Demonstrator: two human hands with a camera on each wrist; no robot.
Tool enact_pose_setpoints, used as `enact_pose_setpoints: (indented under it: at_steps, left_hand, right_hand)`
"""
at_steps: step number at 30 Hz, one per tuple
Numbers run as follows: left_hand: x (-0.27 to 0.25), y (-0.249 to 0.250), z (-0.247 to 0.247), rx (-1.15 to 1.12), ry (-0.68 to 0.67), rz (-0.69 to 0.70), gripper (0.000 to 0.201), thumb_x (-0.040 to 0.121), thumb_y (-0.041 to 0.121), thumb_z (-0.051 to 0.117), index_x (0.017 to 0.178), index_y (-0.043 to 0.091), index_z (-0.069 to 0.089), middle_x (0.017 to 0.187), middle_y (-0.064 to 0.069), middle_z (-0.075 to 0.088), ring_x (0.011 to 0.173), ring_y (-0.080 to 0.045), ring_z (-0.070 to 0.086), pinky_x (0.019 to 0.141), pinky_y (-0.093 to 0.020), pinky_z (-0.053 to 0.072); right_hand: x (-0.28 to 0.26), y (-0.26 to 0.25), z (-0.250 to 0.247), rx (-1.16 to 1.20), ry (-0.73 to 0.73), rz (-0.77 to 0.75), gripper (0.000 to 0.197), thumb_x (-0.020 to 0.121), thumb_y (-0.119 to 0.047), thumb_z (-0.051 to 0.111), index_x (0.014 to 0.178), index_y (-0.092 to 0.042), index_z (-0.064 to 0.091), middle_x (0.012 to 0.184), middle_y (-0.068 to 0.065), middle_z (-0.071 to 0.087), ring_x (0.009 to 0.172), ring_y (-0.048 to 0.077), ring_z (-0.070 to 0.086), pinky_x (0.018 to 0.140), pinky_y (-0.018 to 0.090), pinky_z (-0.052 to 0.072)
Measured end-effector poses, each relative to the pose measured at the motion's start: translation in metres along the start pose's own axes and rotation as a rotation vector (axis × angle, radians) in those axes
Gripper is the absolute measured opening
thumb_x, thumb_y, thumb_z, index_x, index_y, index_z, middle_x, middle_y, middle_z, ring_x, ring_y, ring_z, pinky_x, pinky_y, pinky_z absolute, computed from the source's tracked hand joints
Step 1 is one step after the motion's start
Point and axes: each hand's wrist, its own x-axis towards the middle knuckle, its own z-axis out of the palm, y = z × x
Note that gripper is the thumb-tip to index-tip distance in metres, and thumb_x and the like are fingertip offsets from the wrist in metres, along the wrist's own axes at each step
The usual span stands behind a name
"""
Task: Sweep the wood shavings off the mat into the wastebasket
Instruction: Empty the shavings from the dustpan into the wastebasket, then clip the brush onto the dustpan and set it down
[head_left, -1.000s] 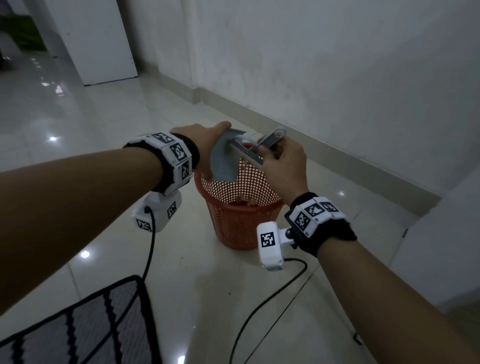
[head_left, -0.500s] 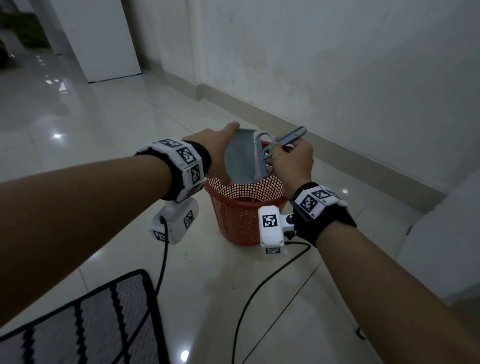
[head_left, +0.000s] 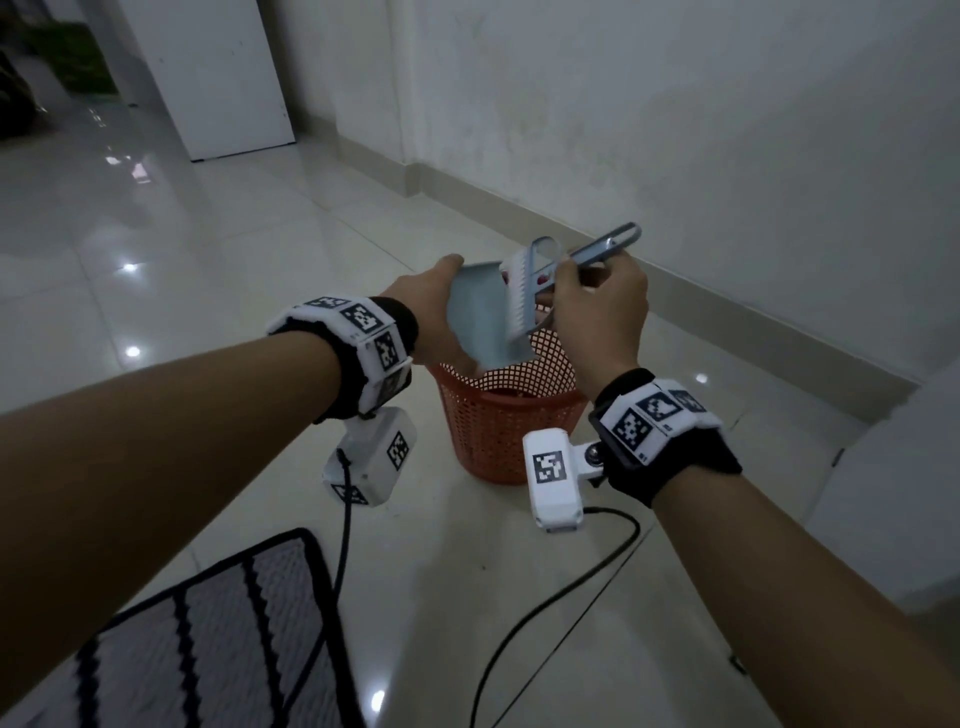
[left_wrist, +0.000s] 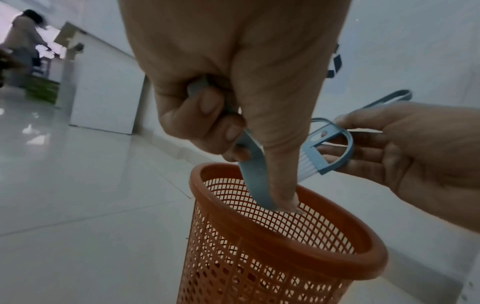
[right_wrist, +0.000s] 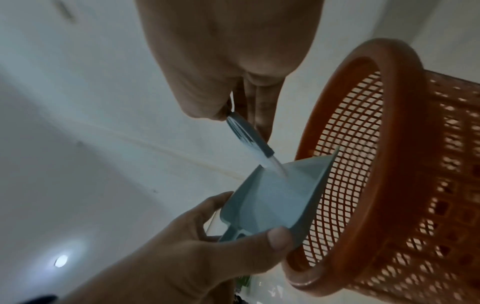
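My left hand (head_left: 426, 312) grips a small blue-grey dustpan (head_left: 480, 317) by its handle, tipped steeply with its lip over the mouth of the orange mesh wastebasket (head_left: 506, 431). In the left wrist view my thumb lies along the dustpan (left_wrist: 255, 174) above the wastebasket (left_wrist: 283, 246). My right hand (head_left: 597, 306) holds a small blue brush (head_left: 524, 293) with white bristles, which rest against the inside of the pan. The right wrist view shows the brush (right_wrist: 249, 139) touching the dustpan (right_wrist: 275, 197) beside the wastebasket (right_wrist: 389, 164). I see no shavings in the pan.
A grey mat (head_left: 208, 639) with black stripes lies on the white tiled floor at the lower left. Black cables (head_left: 550, 597) trail over the floor in front of the basket. A white wall with a skirting board runs behind it. A person (left_wrist: 22, 47) stands far off.
Both hands have risen a little above the basket. The dustpan has tipped steeper and the brush has swung upright against its inside.
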Motion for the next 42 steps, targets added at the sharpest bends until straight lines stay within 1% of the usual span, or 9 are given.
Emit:
enact_pose_setpoints:
  at_steps: [3, 6, 11, 14, 17, 21, 29, 36, 42]
  left_hand:
    - [-0.014, -0.011, -0.007, -0.188, 0.030, -0.052, 0.117, 0.060, 0.038, 0.092, 0.152, 0.022, 0.022, 0.136, -0.004, 0.050, 0.110, -0.026, 0.057, 0.078, -0.036, 0.055]
    - [-0.036, -0.026, -0.014, -0.402, 0.002, -0.059, 0.106, 0.062, 0.026, 0.092, 0.146, 0.024, 0.028, 0.116, -0.002, 0.061, 0.075, -0.018, 0.059, 0.050, -0.029, 0.049]
    - [-0.084, -0.057, -0.023, -0.618, -0.103, -0.044, 0.097, 0.066, 0.013, 0.089, 0.140, 0.028, 0.028, 0.103, -0.009, 0.066, 0.069, -0.012, 0.054, 0.052, -0.026, 0.044]
    - [-0.108, -0.073, -0.021, -0.770, -0.156, -0.004, 0.111, 0.060, 0.015, 0.091, 0.143, 0.040, 0.021, 0.102, 0.000, 0.068, 0.063, -0.005, 0.055, 0.054, -0.026, 0.043]
    - [-0.126, -0.082, -0.008, -0.895, -0.169, 0.024, 0.105, 0.060, 0.024, 0.085, 0.138, 0.047, 0.018, 0.079, 0.010, 0.065, 0.057, -0.002, 0.053, 0.054, -0.027, 0.043]
    - [-0.137, -0.089, 0.016, -1.104, -0.144, -0.016, 0.097, 0.067, 0.020, 0.078, 0.139, 0.050, 0.019, 0.073, 0.003, 0.051, 0.058, -0.008, 0.046, 0.051, -0.025, 0.040]
    - [-0.182, -0.102, 0.056, -1.475, -0.253, -0.128, 0.061, 0.085, 0.015, 0.056, 0.131, 0.052, 0.039, 0.083, -0.012, 0.054, 0.055, -0.018, 0.041, 0.049, -0.027, 0.028]
    - [-0.233, -0.103, 0.140, -1.378, -0.517, -0.175, 0.064, 0.100, 0.007, 0.050, 0.134, 0.056, 0.027, 0.085, -0.011, 0.059, 0.059, -0.021, 0.046, 0.048, -0.030, 0.039]
    - [-0.206, -0.076, 0.216, -1.160, -0.509, -0.258, 0.062, 0.099, 0.002, 0.049, 0.144, 0.032, 0.019, 0.087, -0.006, 0.071, 0.057, -0.017, 0.056, 0.044, -0.028, 0.046]
  right_hand:
    - [-0.013, -0.019, 0.003, -0.126, -0.017, -0.273, 0.010, 0.095, -0.027, 0.059, 0.097, -0.021, 0.066, 0.084, -0.012, 0.065, 0.072, -0.003, 0.061, 0.062, 0.003, 0.041]
    - [-0.030, -0.028, 0.015, -0.206, -0.148, -0.494, 0.016, 0.094, -0.022, 0.062, 0.106, -0.014, 0.069, 0.092, 0.001, 0.068, 0.078, 0.009, 0.060, 0.066, 0.004, 0.037]
    - [-0.073, -0.028, 0.029, -0.305, -0.378, -0.737, 0.023, 0.087, -0.003, 0.065, 0.109, -0.006, 0.071, 0.097, 0.010, 0.067, 0.083, 0.016, 0.058, 0.075, 0.015, 0.046]
    - [-0.098, -0.025, 0.032, -0.320, -0.464, -0.766, 0.025, 0.084, 0.000, 0.067, 0.109, -0.004, 0.070, 0.101, 0.010, 0.066, 0.090, 0.019, 0.061, 0.081, 0.027, 0.053]
    - [-0.120, -0.026, 0.033, -0.332, -0.570, -0.752, 0.030, 0.083, 0.003, 0.067, 0.113, -0.004, 0.069, 0.104, 0.009, 0.066, 0.094, 0.016, 0.062, 0.085, 0.028, 0.055]
    - [-0.142, -0.026, 0.030, -0.324, -0.627, -0.754, 0.039, 0.076, 0.011, 0.067, 0.112, -0.003, 0.069, 0.106, 0.008, 0.065, 0.098, 0.012, 0.061, 0.091, 0.015, 0.049]
    - [-0.196, -0.003, -0.011, -0.286, -0.725, -0.841, 0.021, 0.091, 0.002, 0.059, 0.109, 0.000, 0.068, 0.108, 0.011, 0.064, 0.101, 0.021, 0.062, 0.087, 0.033, 0.051]
    - [-0.272, 0.058, -0.081, -0.543, -0.619, -0.804, 0.014, 0.093, -0.024, 0.066, 0.086, -0.014, 0.072, 0.081, 0.001, 0.066, 0.075, 0.025, 0.061, 0.073, 0.039, 0.045]
    - [-0.273, 0.130, -0.112, -0.711, -0.712, -0.700, 0.019, 0.096, -0.019, 0.059, 0.080, -0.014, 0.066, 0.076, 0.003, 0.062, 0.071, 0.025, 0.055, 0.068, 0.036, 0.043]
